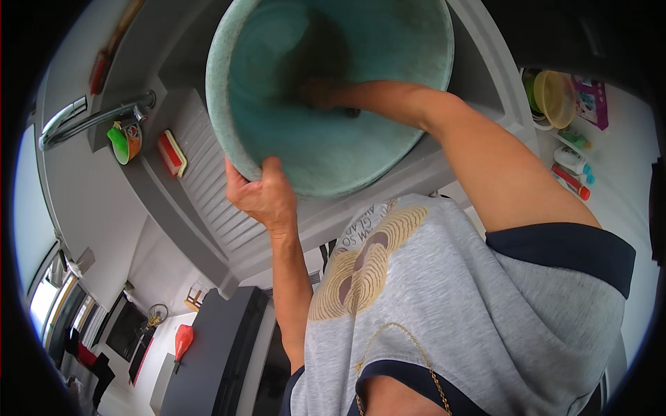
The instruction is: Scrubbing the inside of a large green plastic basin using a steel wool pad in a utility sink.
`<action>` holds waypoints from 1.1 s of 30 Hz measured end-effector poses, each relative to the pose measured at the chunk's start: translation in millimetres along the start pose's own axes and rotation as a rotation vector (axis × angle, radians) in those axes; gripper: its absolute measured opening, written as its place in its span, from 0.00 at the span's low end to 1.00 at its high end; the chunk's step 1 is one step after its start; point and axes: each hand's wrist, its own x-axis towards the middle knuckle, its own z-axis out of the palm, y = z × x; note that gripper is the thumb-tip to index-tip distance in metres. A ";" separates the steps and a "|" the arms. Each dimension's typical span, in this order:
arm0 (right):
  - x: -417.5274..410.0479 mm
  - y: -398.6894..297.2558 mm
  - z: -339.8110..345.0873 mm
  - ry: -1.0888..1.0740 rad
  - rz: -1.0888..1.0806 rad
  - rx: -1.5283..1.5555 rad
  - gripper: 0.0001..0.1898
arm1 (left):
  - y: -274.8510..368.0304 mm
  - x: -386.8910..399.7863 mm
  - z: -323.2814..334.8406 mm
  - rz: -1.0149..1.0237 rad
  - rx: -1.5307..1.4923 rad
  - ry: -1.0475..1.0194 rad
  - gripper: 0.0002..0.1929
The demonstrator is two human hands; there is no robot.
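Observation:
A large teal plastic basin [385, 156] stands tilted in a grey laundry sink [307, 218], its open side towards me. My left hand [268, 195] grips its lower left rim, the thumb on the inner side. Deep inside the basin is my right hand [322, 93], against the dark, shadowed part of the bottom. Its fingers are blurred, and whether they hold anything cannot be made out. A small dark thing shows just below the right wrist.
A chrome faucet [93, 122] reaches over the sink's left side. Near it are a red and white scrub brush [171, 153] on the ribbed washboard [208, 192] and a cup [127, 143] with a green item. Bowls [555, 99] and bottles [572, 158] stand at right.

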 end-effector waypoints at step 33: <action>44.6 -16.4 15.7 0.131 0.009 0.527 0.13 | 8.0 -5.0 4.8 -0.029 0.043 -0.044 0.13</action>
